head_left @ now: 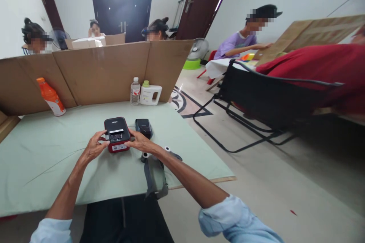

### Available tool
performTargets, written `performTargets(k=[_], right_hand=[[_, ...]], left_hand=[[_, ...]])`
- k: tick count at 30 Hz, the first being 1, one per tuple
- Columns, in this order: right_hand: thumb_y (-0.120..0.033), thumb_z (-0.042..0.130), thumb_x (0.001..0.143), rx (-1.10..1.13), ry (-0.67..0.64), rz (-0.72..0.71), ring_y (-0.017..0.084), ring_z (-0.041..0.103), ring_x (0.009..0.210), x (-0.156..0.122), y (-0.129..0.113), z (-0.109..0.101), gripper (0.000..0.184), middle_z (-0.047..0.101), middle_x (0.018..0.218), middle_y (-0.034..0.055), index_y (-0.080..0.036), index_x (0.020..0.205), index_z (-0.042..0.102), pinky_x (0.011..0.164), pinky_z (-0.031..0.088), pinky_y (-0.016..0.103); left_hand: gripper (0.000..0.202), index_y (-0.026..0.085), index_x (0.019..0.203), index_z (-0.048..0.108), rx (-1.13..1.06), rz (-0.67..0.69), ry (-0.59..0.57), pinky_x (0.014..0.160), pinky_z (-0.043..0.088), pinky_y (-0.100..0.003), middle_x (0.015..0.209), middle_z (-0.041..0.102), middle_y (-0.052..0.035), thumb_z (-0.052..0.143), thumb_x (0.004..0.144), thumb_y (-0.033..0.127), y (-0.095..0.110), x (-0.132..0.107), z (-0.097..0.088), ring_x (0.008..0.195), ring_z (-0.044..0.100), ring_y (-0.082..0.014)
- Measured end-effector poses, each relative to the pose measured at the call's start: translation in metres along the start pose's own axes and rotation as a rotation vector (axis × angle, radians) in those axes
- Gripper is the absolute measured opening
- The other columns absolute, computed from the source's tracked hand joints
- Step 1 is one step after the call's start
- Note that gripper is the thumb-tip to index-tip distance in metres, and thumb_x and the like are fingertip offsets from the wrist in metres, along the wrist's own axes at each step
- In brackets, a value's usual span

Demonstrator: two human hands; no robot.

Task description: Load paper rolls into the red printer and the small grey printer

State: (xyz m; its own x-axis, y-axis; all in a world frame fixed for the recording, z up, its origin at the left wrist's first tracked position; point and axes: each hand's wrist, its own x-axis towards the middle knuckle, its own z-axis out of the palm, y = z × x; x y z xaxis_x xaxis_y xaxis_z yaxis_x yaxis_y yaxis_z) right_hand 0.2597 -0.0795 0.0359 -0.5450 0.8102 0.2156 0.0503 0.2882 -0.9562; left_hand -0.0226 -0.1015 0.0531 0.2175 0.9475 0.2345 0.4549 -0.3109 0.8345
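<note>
Black on top and red below, the box (117, 135) is near the middle of the green table (42, 148), between the person's hands. From here, the left hand (94, 146), half curled, grips its left side with thumb and fingers; the right hand (140, 142), bent much the same, grips the other side. Just past the right hand lies a black gadget (144, 128); nearer the person, a roll (145, 156). Cardboard (99, 76) stands along the back.
</note>
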Motion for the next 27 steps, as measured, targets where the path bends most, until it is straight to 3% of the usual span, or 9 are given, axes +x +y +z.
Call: performTargets(k=[4, 8, 11, 17, 27], right_hand=[[-0.033, 0.079, 0.083, -0.149, 0.073, -0.009, 0.032, 0.064, 0.121, -0.005, 0.003, 0.004, 0.082, 0.068, 0.137, 0.0129, -0.02, 0.156, 0.046, 0.105, 0.049, 0.046], [-0.027, 0.075, 0.084, -0.218, 0.094, -0.01, 0.03, 0.065, 0.118, -0.007, 0.005, 0.007, 0.083, 0.067, 0.139, 0.0116, -0.022, 0.159, 0.041, 0.106, 0.047, 0.047], [-0.028, 0.076, 0.084, -0.202, 0.1, 0.011, 0.029, 0.066, 0.111, -0.006, 0.006, 0.008, 0.082, 0.069, 0.133, 0.0107, -0.022, 0.158, 0.042, 0.102, 0.049, 0.044], [-0.037, 0.077, 0.085, -0.169, 0.102, -0.004, 0.029, 0.065, 0.112, -0.006, 0.01, 0.011, 0.076, 0.071, 0.128, 0.0097, -0.02, 0.154, 0.048, 0.099, 0.051, 0.042], [-0.033, 0.075, 0.087, -0.186, 0.1, -0.005, 0.029, 0.065, 0.108, -0.007, 0.009, 0.011, 0.075, 0.071, 0.122, 0.0088, -0.02, 0.155, 0.047, 0.098, 0.051, 0.042]], left_hand=[[0.045, 0.023, 0.128, 0.07, 0.177, 0.115, 0.003, 0.075, 0.063, -0.034, 0.137, 0.065, -0.0136, 0.073, 0.086, 0.041, 0.011, -0.008, -0.004, 0.105, 0.072, -0.0243], [0.036, 0.023, 0.121, 0.074, 0.335, 0.229, 0.026, 0.097, 0.062, -0.047, 0.139, 0.067, -0.0135, 0.073, 0.089, 0.038, 0.012, -0.014, -0.004, 0.123, 0.068, -0.0302], [0.035, 0.024, 0.124, 0.073, 0.386, 0.277, 0.064, 0.108, 0.057, -0.05, 0.137, 0.069, -0.0125, 0.072, 0.091, 0.036, 0.009, -0.017, 0.001, 0.124, 0.069, -0.0302], [0.035, 0.024, 0.125, 0.072, 0.477, 0.284, 0.102, 0.105, 0.059, -0.048, 0.138, 0.07, -0.013, 0.071, 0.092, 0.037, 0.007, -0.019, 0.007, 0.121, 0.07, -0.0311], [0.032, 0.026, 0.122, 0.071, 0.497, 0.272, 0.092, 0.105, 0.059, -0.046, 0.137, 0.069, -0.0123, 0.07, 0.093, 0.038, 0.011, -0.019, 0.008, 0.121, 0.07, -0.0302]])
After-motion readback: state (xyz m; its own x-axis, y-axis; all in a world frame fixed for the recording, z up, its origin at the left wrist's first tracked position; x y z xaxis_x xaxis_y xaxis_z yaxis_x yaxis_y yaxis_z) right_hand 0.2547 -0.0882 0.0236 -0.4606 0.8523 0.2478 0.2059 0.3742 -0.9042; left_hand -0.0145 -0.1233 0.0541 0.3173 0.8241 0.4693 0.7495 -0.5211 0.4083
